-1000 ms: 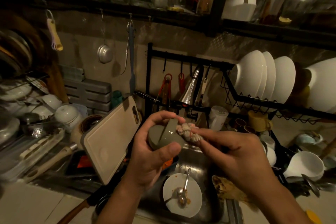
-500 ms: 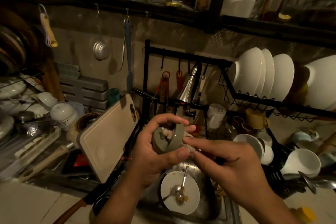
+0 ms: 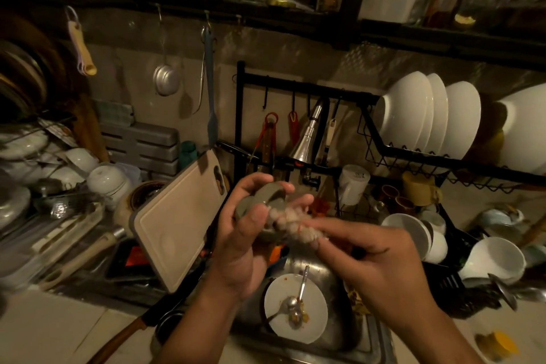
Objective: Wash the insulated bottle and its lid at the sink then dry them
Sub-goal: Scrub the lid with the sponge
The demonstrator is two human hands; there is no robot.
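one dirty plate [image 3: 310,326] in sink [image 3: 331,274]

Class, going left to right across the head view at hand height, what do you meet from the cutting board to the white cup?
In order: cutting board → lid → soapy sponge → right hand → white cup.

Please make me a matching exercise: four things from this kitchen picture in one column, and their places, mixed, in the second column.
1 lid
2 foamy scrubber
3 dirty plate
4 cutting board

A lying in the sink
B gripped by the left hand
C leaning at the sink's left side
D pinched by the right hand

Pairs: 1-B, 2-D, 3-A, 4-C.
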